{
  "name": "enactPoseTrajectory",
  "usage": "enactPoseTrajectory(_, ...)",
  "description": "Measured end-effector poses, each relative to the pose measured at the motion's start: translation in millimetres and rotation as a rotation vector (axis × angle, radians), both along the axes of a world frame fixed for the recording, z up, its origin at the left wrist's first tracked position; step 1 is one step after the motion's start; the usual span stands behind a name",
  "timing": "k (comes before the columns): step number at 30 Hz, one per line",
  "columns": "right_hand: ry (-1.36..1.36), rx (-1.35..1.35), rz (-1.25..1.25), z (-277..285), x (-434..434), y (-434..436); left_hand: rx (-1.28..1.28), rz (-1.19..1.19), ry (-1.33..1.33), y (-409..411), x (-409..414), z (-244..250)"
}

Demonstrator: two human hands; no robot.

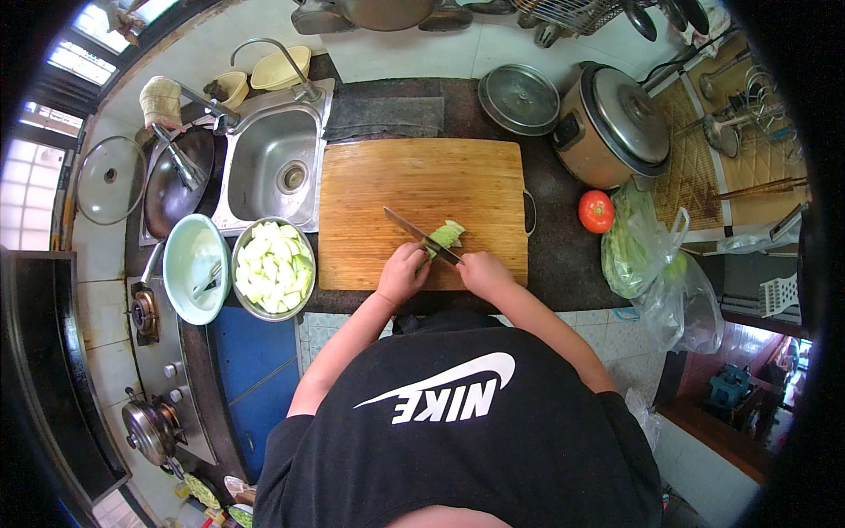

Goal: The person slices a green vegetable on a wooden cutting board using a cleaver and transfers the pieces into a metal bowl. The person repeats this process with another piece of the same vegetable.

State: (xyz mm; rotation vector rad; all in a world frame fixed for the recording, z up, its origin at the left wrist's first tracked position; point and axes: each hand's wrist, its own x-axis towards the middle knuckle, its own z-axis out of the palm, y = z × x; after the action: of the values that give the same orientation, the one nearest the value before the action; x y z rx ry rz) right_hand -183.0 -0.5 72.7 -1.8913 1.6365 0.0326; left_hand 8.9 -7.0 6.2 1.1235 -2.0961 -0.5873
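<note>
A kitchen knife (417,230) lies slantwise over the wooden cutting board (422,178), its tip pointing up and left. My right hand (485,274) is closed round its handle. On the near side of the blade, my left hand (403,269) presses its bent fingers on a piece of green vegetable, mostly hidden by the fingers. Cut pale-green vegetable slices (447,233) lie in a small heap just beyond the blade. Left of the board, a metal bowl (313,290) is full of pale-green vegetable chunks (274,267).
A light-green basin (173,257) with a utensil in it stands left of the metal bowl, below the steel sink (264,178). A tomato (596,212), bagged green vegetables (627,244) and a rice cooker (607,125) are at the right. A folded dark cloth (389,117) lies behind the board.
</note>
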Motion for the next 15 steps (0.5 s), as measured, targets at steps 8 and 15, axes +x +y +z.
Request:
enactPoseTrajectory(8,0.0,-0.015,0.041,31.3,-4.2,6.0,0.031,0.003,-0.047,0.9,0.5,3.0)
enactPoseTrajectory(15,0.062,0.048,0.05,21.4,2.9,-0.6,0.025,0.0,-0.03,0.3,1.2,-2.3)
